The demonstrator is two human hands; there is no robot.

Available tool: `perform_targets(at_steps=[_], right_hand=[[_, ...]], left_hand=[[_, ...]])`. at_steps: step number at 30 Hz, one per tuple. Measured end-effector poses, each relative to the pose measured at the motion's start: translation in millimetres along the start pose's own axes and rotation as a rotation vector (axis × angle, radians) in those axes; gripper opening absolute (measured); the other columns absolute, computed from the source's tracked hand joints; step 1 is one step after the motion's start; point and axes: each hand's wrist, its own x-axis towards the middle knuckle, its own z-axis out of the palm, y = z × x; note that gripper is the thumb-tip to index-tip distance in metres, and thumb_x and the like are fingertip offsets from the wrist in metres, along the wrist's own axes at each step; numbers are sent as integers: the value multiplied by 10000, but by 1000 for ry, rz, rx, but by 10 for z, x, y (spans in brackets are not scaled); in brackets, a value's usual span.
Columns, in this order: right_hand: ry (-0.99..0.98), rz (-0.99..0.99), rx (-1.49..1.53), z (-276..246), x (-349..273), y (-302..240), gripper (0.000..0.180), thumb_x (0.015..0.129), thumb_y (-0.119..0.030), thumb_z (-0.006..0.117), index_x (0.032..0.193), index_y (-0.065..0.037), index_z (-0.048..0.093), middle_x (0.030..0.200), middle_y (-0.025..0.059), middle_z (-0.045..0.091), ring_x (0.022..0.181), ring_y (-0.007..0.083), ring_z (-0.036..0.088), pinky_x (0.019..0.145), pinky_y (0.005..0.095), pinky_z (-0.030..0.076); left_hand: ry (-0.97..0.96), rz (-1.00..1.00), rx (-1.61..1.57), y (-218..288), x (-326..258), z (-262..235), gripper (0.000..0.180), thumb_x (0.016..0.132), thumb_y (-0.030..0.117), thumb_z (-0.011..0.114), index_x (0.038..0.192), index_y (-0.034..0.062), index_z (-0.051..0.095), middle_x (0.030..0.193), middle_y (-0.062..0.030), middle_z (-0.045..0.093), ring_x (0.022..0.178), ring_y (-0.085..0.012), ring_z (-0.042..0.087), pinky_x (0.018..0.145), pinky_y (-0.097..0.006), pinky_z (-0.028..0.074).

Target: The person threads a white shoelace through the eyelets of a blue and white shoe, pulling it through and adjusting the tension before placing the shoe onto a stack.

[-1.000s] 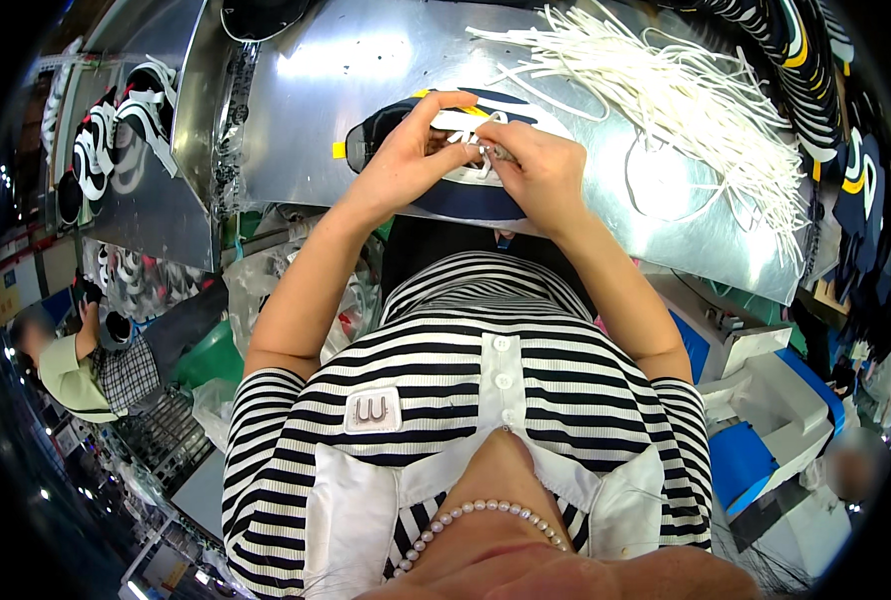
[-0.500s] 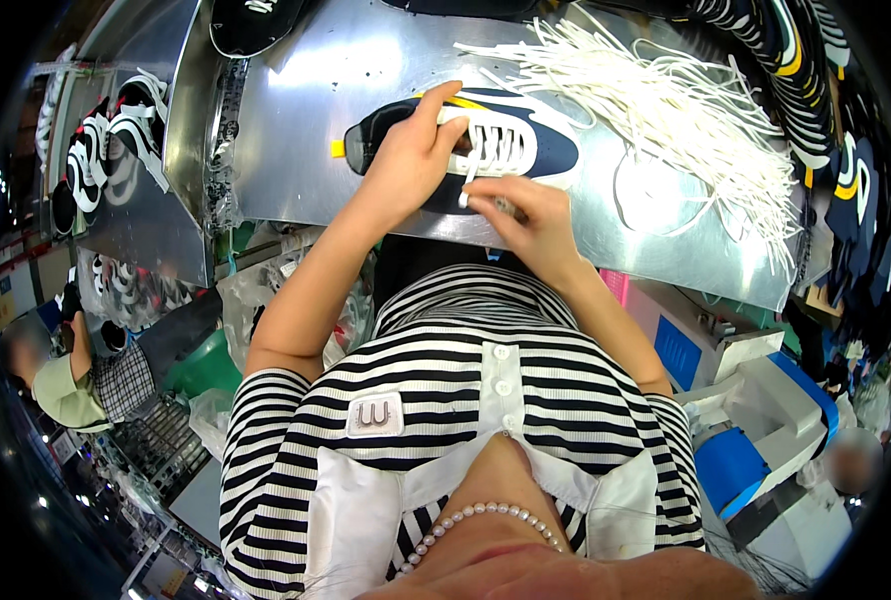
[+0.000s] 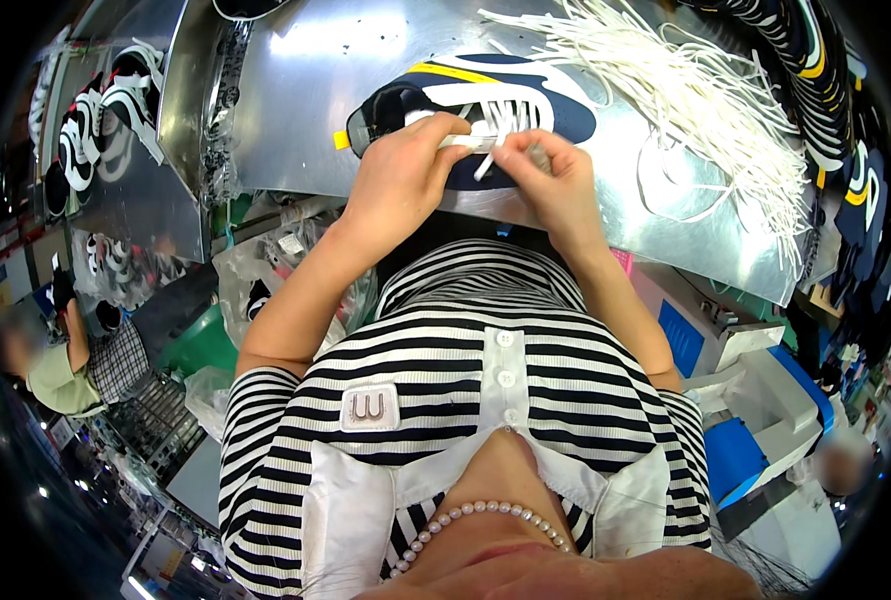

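- Shoe: navy with white and yellow stripes, lying on its side on the metal desk, toe toward the right, close to the desk's near edge.
- Left hand: resting over the heel half of the shoe, fingers closed on a white lace at the shoe's opening.
- Right hand: just right of the left hand, over the shoe's middle, fingertips pinched together on the same lace; free lace end pointing down between the two hands.
- Both hands nearly touching, both clamped on the lace above the eyelet area.
- Lace pile: loose white laces spread on the desk, right of the shoe and well beyond the right hand.
- Row of shoes: dark, with yellow and white trim, stacked along the far right edge.
- More shoes: black and white, on a metal surface at left.
- Bags: clear plastic, below the desk edge, left of the left forearm.
- Machine: blue and white, at lower right, beside the right elbow.
- Another person: at far left, lower level, well apart.
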Motion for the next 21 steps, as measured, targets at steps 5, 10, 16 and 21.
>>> perform_targets(at_steps=[5,10,16,21], right_hand=[[74,-100,43,107,164,34,126,880,-124,709,888,1,693,718,-35,617,644,21,492,571,190,387],[129,-187,60,167,134,22,196,889,-124,702,1018,5,627,746,-13,645,647,27,503,583,205,404],[-16,-46,-80,-19,-214,-9,218,910,-140,686,1050,-24,568,720,10,641,544,47,501,494,214,389],[66,-46,-232,40,-81,-17,174,875,-161,727,964,-35,645,697,15,667,494,50,529,443,217,400]], left_hand=[[-33,-22,-11,54,-14,-23,251,878,212,696,1046,36,633,901,-146,679,751,-318,650,664,-362,493],[31,-89,72,70,-20,74,242,856,218,715,1023,57,644,894,-124,688,730,-306,652,638,-355,494],[39,-81,74,44,-19,91,234,853,208,712,1022,61,646,907,-113,693,743,-305,658,640,-354,498],[6,-76,41,39,-28,58,215,878,187,682,1042,54,642,908,-132,686,774,-321,657,676,-364,500]])
